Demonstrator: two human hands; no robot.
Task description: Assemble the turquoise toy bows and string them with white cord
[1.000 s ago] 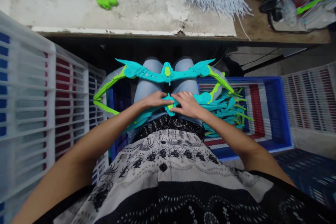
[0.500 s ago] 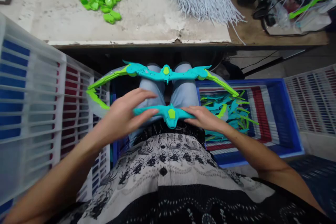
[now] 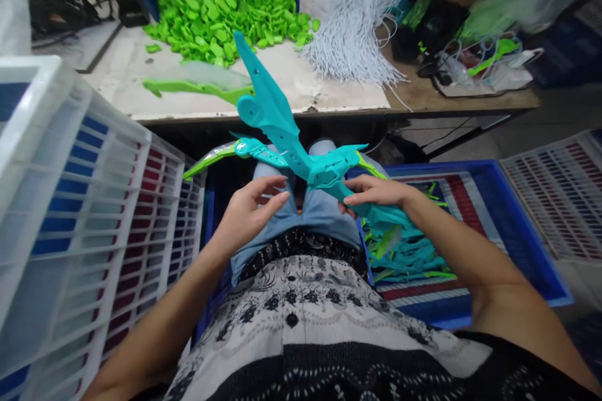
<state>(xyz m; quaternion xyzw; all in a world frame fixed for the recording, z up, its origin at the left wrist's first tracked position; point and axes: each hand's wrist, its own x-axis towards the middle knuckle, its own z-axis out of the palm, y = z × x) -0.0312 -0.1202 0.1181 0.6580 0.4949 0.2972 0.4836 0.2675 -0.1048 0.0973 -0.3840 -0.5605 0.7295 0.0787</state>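
My right hand (image 3: 376, 193) grips the middle of a teal toy bow (image 3: 277, 119), which is tilted up with one limb pointing toward the table. A green limb tip (image 3: 188, 86) sticks out from it to the left. My left hand (image 3: 247, 213) hovers over my lap just left of the bow, fingers apart and holding nothing. A second teal bow with green tips (image 3: 249, 149) lies across my knees behind the raised one.
A white slatted crate (image 3: 70, 200) stands at my left. A blue crate (image 3: 517, 213) at my right holds several teal and green bow parts (image 3: 404, 257). The table (image 3: 329, 84) ahead carries a heap of green plastic pieces (image 3: 211, 0) and a bundle of pale cords (image 3: 350, 37).
The bow that lay flat under both hands has been lifted and tilted upward by my right hand. My left hand let go of it. The view has tipped up toward the table.
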